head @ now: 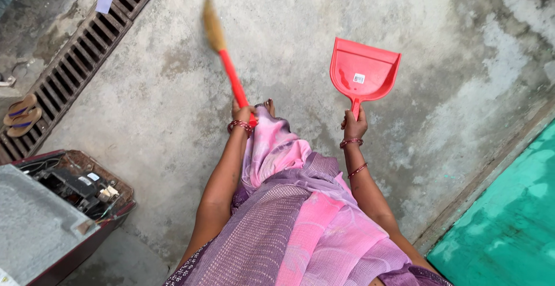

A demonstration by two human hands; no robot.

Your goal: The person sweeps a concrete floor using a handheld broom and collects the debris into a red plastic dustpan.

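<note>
Left hand [243, 114] gripping broom [222, 55], right hand [354, 125] gripping dustpan [364, 71]

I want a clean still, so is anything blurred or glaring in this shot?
Head view: the broom in the left hand is smeared by motion at its bristle end; the dustpan in the right hand is sharp. Light is soft and even, with no hard shadows or glare on the concrete floor; straight edges bow slightly near the frame's sides.
</note>
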